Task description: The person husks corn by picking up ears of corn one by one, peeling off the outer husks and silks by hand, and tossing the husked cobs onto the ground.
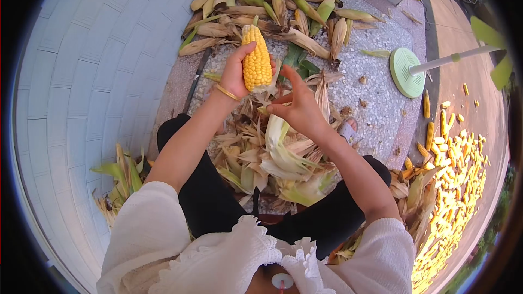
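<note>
My left hand (235, 72) is wrapped round a husked ear of corn (256, 61), held upright with its yellow kernels bare and a short green stalk at the top. Just right of the cob's lower end, my right hand (304, 108) has its fingers apart, the index finger stretched toward the cob. I see nothing gripped in that hand. Pale peeled husks (280, 147) lie right below it, on a heap of dry and green husks between my legs.
Unhusked ears of corn (305, 8) are piled ahead on the speckled floor. A green fan (406, 73) with a round base stands at the right. Many bare cobs (457, 169) cover the sunlit ground beyond. A pale tiled wall (92, 76) rises on the left.
</note>
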`<action>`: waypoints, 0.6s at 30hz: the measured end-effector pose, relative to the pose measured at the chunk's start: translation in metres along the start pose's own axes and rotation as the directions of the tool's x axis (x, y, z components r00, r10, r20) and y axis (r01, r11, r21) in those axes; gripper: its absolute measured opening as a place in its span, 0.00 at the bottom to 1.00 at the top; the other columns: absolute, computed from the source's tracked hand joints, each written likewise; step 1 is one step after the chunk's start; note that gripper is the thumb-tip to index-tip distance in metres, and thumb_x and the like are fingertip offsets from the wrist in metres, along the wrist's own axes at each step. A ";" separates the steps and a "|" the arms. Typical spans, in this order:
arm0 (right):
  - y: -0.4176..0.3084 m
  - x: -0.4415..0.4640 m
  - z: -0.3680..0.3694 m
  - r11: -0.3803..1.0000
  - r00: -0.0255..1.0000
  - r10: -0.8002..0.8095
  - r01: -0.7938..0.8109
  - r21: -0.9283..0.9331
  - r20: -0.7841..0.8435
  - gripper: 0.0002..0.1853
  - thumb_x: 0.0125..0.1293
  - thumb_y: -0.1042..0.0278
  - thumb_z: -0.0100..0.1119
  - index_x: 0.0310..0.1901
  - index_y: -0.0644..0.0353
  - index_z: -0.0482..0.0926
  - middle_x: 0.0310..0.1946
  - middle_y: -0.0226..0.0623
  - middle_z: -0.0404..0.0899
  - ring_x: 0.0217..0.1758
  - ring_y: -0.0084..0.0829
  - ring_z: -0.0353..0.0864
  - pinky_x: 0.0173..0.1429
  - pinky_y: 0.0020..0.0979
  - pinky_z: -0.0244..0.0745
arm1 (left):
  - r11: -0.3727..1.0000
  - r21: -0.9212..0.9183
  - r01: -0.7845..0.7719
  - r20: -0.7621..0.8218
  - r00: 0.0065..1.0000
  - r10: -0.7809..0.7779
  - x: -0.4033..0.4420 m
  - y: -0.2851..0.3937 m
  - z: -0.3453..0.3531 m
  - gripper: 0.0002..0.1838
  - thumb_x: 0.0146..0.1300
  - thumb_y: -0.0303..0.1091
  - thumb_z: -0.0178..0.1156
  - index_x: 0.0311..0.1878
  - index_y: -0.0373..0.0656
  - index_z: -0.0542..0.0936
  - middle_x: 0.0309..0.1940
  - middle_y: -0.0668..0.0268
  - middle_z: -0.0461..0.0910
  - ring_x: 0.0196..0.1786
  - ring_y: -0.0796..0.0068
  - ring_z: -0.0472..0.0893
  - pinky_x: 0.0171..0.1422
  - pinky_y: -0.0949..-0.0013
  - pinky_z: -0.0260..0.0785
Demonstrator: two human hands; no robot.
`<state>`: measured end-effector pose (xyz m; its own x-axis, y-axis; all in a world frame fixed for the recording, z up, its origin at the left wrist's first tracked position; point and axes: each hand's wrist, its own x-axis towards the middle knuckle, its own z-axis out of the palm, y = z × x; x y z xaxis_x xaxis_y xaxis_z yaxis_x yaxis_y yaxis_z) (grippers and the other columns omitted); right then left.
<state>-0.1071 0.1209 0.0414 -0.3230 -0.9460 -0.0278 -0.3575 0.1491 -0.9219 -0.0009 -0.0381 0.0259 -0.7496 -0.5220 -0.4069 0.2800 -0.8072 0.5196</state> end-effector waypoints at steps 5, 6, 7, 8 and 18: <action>0.006 0.009 0.008 0.937 0.968 0.159 -0.209 0.279 0.192 0.22 0.60 0.70 0.63 0.54 0.66 0.68 0.36 0.39 0.77 0.30 0.23 0.79 0.35 0.27 0.75 | 0.996 -0.041 -0.079 -0.024 0.997 0.078 0.004 0.002 0.011 0.22 0.61 0.44 0.58 0.47 0.33 0.72 0.36 0.55 0.78 0.36 0.61 0.80 0.45 0.59 0.77; 0.005 0.009 0.007 0.928 0.931 0.224 -0.294 0.228 0.288 0.13 0.63 0.68 0.60 0.45 0.66 0.74 0.25 0.33 0.78 0.27 0.21 0.77 0.32 0.27 0.74 | 0.996 -0.041 -0.083 -0.022 0.996 0.083 0.006 0.004 0.007 0.22 0.61 0.44 0.58 0.47 0.33 0.72 0.36 0.55 0.78 0.36 0.61 0.80 0.45 0.59 0.77; 0.000 0.004 0.013 0.957 0.983 0.122 -0.154 0.246 0.138 0.11 0.66 0.65 0.55 0.31 0.65 0.75 0.13 0.30 0.72 0.19 0.29 0.75 0.27 0.32 0.72 | 0.992 0.010 -0.125 -0.045 0.991 0.125 0.010 0.005 -0.001 0.21 0.61 0.44 0.59 0.46 0.35 0.72 0.35 0.56 0.78 0.36 0.61 0.80 0.44 0.59 0.77; -0.006 -0.006 0.016 0.958 0.983 0.119 -0.150 0.244 0.137 0.11 0.66 0.65 0.55 0.31 0.65 0.75 0.13 0.30 0.72 0.19 0.29 0.75 0.27 0.32 0.72 | 0.985 0.062 -0.164 -0.063 0.984 0.168 0.015 0.006 -0.008 0.20 0.60 0.44 0.60 0.46 0.36 0.72 0.34 0.57 0.78 0.35 0.61 0.80 0.43 0.59 0.77; 0.020 -0.020 -0.023 0.991 0.968 0.121 -0.105 -0.085 0.219 0.49 0.56 0.52 0.67 0.69 0.69 0.47 0.62 0.58 0.64 0.48 0.40 0.80 0.52 0.38 0.75 | 0.966 0.197 -0.167 -0.099 0.977 0.189 0.010 -0.007 -0.019 0.19 0.65 0.41 0.58 0.53 0.41 0.71 0.43 0.63 0.76 0.46 0.68 0.78 0.53 0.62 0.72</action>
<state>-0.1279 0.1498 0.0323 -0.1638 -0.9608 -0.2235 -0.3946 0.2715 -0.8778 0.0007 -0.0426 0.0041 -0.6200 -0.6899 -0.3738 0.2776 -0.6384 0.7179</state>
